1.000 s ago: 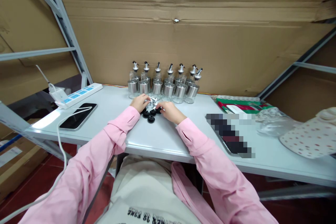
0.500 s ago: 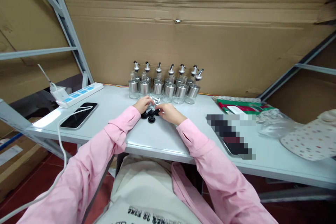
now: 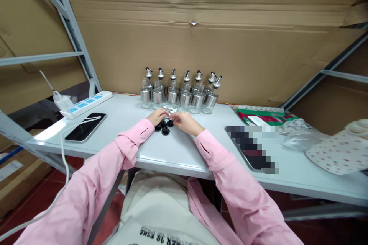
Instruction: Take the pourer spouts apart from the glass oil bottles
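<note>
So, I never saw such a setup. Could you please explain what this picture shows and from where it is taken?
There is no machine: the left hand and right hand are a person's own, bare, seen from a camera worn on the head. On the table, round black pieces and small silvery parts lie close to them. Behind stand glass bottles with metal bands, some topped with spouts. A phone lies farther left. Whatever the hands hold, if anything, is too small to make out.

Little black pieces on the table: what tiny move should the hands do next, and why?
Maybe the right hand should pick up the black piece just beneath its fingertips: it's close, and several front bottles have bare necks. Whether that hand already pinches something is too small to tell.
</note>
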Demonstrator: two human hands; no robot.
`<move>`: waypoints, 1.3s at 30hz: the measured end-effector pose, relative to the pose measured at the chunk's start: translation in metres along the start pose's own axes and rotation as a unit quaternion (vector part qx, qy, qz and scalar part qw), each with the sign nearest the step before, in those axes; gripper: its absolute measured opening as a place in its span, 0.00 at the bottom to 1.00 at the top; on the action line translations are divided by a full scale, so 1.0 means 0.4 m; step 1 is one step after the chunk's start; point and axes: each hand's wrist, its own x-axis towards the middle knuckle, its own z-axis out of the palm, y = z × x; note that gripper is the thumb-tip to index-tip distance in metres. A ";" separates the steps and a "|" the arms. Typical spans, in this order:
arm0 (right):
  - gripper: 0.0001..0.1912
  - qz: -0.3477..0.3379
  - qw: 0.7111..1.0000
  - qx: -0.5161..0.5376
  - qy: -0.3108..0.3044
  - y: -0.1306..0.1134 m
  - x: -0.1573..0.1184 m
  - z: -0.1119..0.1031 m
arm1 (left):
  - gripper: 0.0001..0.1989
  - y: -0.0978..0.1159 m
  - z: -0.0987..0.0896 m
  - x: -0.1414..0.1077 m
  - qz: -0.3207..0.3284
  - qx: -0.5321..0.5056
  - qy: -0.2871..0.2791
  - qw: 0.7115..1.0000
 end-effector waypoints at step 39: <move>0.10 0.084 0.994 -0.046 -0.044 -0.021 -0.003 -0.001 | 0.28 0.100 -0.009 -0.069 0.096 0.228 -0.097 0.964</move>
